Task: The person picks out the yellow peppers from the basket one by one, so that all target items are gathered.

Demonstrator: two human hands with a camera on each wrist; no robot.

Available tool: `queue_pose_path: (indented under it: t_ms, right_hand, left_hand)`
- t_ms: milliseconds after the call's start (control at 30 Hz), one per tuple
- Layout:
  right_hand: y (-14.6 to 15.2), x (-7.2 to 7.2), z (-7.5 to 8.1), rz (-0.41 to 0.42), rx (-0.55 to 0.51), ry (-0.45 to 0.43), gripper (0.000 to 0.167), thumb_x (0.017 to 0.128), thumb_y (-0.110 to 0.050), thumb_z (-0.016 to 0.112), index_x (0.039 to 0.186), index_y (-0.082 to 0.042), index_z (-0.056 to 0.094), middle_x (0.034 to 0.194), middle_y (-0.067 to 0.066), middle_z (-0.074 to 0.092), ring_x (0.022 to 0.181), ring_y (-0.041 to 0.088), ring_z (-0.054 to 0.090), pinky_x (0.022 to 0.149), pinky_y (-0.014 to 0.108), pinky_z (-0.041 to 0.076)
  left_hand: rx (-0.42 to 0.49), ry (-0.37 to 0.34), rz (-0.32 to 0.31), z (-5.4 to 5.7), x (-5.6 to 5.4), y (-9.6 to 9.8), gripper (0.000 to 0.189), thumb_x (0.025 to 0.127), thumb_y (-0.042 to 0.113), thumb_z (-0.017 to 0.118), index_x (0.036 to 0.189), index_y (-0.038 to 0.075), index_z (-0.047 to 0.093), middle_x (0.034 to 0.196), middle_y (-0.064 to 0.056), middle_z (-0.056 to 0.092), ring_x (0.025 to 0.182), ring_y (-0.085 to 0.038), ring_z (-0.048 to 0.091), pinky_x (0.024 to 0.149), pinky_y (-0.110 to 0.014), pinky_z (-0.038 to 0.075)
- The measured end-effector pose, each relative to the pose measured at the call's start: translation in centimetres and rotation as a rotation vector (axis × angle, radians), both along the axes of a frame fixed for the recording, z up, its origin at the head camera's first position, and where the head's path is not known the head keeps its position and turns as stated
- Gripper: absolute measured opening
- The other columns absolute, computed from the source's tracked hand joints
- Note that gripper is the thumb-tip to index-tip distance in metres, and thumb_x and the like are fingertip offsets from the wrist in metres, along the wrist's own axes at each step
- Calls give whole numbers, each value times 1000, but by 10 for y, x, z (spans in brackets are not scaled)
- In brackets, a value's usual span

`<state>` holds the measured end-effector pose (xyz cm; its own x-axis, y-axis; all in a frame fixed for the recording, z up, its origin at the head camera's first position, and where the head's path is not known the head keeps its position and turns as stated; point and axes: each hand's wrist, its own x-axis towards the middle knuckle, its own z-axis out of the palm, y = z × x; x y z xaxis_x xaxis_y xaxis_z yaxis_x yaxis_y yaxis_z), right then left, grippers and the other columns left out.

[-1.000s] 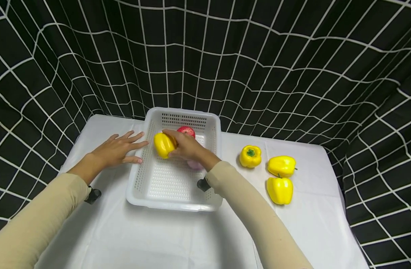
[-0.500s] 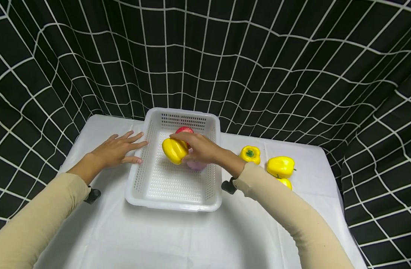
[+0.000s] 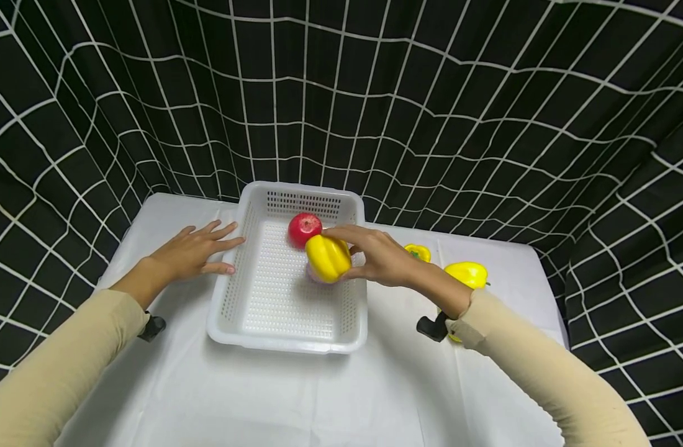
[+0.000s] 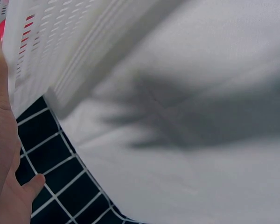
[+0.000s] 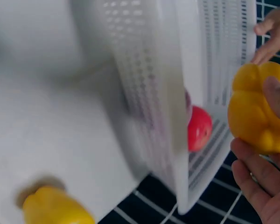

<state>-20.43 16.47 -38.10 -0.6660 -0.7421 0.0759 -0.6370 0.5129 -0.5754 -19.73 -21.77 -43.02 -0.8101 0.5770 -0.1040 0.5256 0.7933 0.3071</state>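
Observation:
A yellow bell pepper (image 3: pixel 328 258) is gripped between the thumb and fingers of my right hand (image 3: pixel 383 254), above the right part of a white plastic basket (image 3: pixel 285 345). The right wrist view shows the same pepper (image 5: pixel 254 107) raised over the basket's rim. My left hand (image 3: pixel 193 251) has its fingers spread and straight, with the fingertips at the basket's left rim. Inside the basket lies a red round fruit (image 3: pixel 305 230), perhaps a pomegranate. Beside it a purple thing (image 3: pixel 315 276) is mostly hidden beneath the held pepper.
To the right of the basket, a yellow pepper (image 3: pixel 418 252) and another yellow pepper (image 3: pixel 467 273) lie on the white-covered table (image 3: pixel 252 397). A further one is largely covered by the right forearm. Black cloth with a white grid (image 3: pixel 330 93) stands behind and at the sides.
My right hand has carried the yellow bell pepper rightward across the basket, uncovering the red fruit and covering the purple thing. The left hand has stayed in place.

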Motion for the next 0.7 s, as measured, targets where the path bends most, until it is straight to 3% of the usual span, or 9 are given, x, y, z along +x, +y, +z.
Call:
queue_pose_path:
  t_ms: [200, 333, 700]
  right_hand:
    - [39, 6, 5, -71, -11, 45, 82, 72, -12, 91, 144, -10, 52, 141, 8, 55, 118, 23, 58, 87, 38, 58]
    - [66, 10, 2, -105, -33, 41, 85, 70, -11, 92, 144, -7, 50, 140, 12, 54, 120, 27, 56, 87, 39, 58]
    - [121, 24, -20, -205, -8, 10, 87, 69, -11, 92, 143, -5, 48, 139, 12, 53, 117, 28, 58, 86, 39, 59]
  left_hand:
    - [20, 10, -7, -4, 0, 0, 70, 92, 49, 65, 151, 17, 45, 160, -17, 30, 147, -47, 19, 109, -75, 20]
    - [0, -15, 9, 2, 2, 1, 69, 93, 47, 66, 151, 17, 44, 161, -16, 28, 148, -46, 18, 111, -73, 18]
    - [-16, 3, -3, 0, 1, 1, 70, 92, 50, 64, 151, 17, 44, 161, -17, 28, 147, -47, 19, 109, -74, 20]
